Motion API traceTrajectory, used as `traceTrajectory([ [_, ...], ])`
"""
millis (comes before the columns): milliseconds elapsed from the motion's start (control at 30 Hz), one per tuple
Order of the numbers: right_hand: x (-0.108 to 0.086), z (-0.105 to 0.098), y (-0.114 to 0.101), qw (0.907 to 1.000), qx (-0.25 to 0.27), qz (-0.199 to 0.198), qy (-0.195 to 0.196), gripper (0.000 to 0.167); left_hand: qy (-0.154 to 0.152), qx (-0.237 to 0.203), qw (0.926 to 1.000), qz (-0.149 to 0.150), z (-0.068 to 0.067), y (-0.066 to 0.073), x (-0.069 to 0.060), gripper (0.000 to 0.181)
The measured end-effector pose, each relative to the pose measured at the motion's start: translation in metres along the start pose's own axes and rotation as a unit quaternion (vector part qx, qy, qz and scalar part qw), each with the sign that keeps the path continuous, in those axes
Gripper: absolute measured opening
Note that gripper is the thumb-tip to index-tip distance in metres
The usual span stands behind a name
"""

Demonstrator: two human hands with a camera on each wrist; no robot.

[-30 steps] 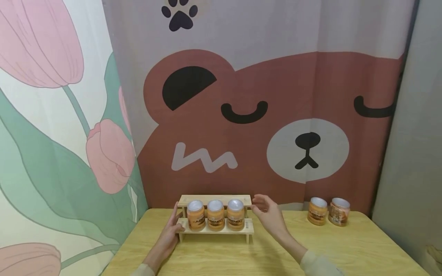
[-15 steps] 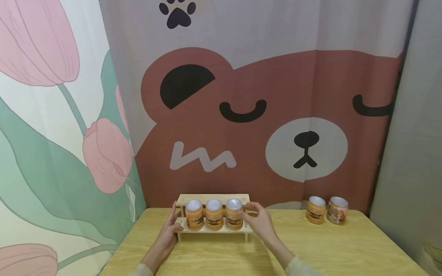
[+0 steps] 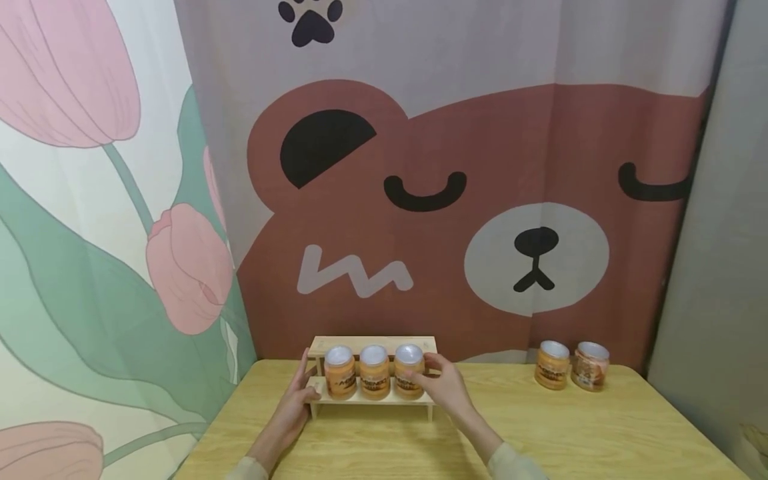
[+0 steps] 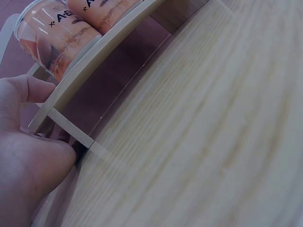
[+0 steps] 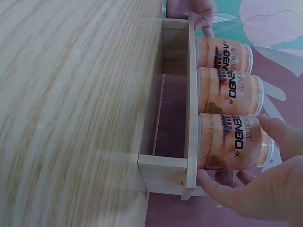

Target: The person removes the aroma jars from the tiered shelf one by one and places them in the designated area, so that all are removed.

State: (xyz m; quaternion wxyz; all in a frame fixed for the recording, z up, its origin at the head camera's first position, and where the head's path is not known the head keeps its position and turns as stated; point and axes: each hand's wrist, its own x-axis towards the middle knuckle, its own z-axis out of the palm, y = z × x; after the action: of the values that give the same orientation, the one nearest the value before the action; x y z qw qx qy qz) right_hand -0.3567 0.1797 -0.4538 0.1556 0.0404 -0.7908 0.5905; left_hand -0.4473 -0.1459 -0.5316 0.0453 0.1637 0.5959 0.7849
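Observation:
A small two-step wooden rack [image 3: 375, 343] stands on the table with three orange jars in a row on its lower step: a left jar [image 3: 341, 375], a middle jar [image 3: 375, 375] and a right jar [image 3: 409, 363]. All are upright with pale lids. My left hand [image 3: 293, 405] holds the rack's left end, thumb over the lower step in the left wrist view. My right hand [image 3: 451, 390] grips the right jar from its right side; the right wrist view has its thumb and fingers [image 5: 215, 188] round the jar. Some right fingers are hidden behind it.
Two more orange jars, one [image 3: 552, 367] beside the other [image 3: 591, 368], stand upright at the back right of the wooden table [image 3: 576, 433]. Right behind the table hangs a curtain [image 3: 444, 287] with a bear print. A tulip-print curtain [image 3: 120, 267] hangs at the left.
My right hand has moved left from beside the rack and taken hold of the right jar. The left hand keeps its hold on the rack. The jars stand in the same places.

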Motion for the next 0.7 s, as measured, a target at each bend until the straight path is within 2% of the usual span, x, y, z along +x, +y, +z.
traceTrajectory([
  [133, 0.001, 0.004, 0.003, 1.0000, 0.006, -0.007, -0.004, 0.065, 0.001, -0.004, 1.0000, 0.003, -0.001, 0.000, 0.000, 0.108],
  [367, 0.004, 0.008, 0.005, 0.9996, -0.005, -0.016, 0.021, 0.063, 0.002, -0.008, 1.0000, 0.002, 0.000, 0.000, 0.000, 0.108],
  [500, 0.004, 0.012, 0.007, 0.9995, 0.002, -0.012, 0.029, 0.063, 0.010, -0.008, 0.9999, 0.001, -0.001, 0.001, -0.001, 0.108],
  [700, 0.004, 0.012, 0.009, 0.9991, 0.010, -0.005, 0.041, 0.060, 0.000, -0.007, 1.0000, 0.004, 0.000, 0.000, -0.001, 0.107],
])
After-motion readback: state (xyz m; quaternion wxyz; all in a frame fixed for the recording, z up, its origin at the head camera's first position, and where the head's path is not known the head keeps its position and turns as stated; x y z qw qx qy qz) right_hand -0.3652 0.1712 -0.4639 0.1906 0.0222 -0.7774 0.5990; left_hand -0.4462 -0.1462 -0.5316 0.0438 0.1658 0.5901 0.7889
